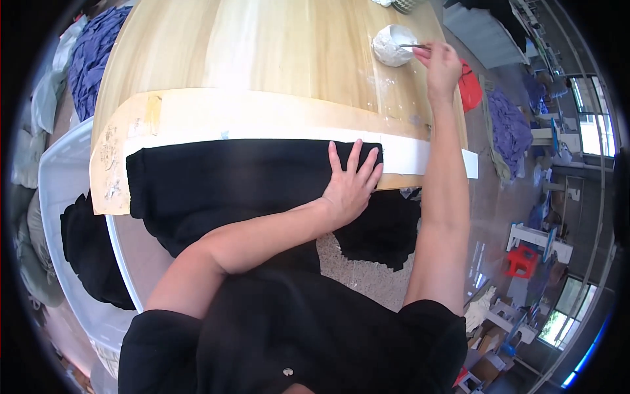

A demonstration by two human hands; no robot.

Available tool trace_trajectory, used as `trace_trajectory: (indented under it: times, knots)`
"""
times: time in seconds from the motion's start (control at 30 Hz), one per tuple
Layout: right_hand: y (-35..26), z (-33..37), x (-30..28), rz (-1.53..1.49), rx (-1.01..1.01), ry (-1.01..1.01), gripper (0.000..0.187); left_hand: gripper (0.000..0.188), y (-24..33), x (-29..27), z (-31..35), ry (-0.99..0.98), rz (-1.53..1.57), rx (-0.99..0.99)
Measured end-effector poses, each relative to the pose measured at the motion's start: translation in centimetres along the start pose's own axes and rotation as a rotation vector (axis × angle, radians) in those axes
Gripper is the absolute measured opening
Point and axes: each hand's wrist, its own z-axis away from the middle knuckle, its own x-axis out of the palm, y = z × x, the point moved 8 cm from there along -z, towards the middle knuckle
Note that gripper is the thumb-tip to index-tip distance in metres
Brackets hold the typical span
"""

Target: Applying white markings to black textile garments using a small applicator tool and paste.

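I wear a plain black top [275, 322] of soft, matte cloth; its left sleeve [161, 345] and right sleeve [436, 328] are short and loose. At its near part sits a small, round, silvery disc [288, 372]. My left hand [349, 187] and right hand [443, 71] are bare.

Left head camera | worn on person's head | faces steeply down, near table [262, 52] (fisheye, edges bending)

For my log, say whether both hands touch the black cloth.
No, the left hand touches the cloth; the right hand holds a stick.
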Motion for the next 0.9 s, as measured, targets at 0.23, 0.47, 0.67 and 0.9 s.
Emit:
trace_trajectory:
  times: [0.23, 0.47, 0.67, 0.9]
  knots:
    - [-4.6, 12.8, -4.7, -0.113, 0.026, 0.146, 0.017, 0.065, -0.3, 0.4, 0.2, 0.021, -0.02, 0.003]
    - [-4.1, 21.9, -4.2, 0.049, 0.097, 0.058, 0.012, 0.065, -0.3, 0.2, 0.2, 0.034, -0.036, 0.004]
    - [-2.7, 22.5, -3.2, 0.095, 0.111, -0.027, 0.01, 0.065, 0.0, 0.4, 0.1, 0.042, -0.021, 0.013]
    - [-3.9, 22.6, -1.6, 0.063, 0.083, -0.05, 0.009, 0.063, -0.4, 0.3, 0.3, 0.092, 0.01, 0.018]
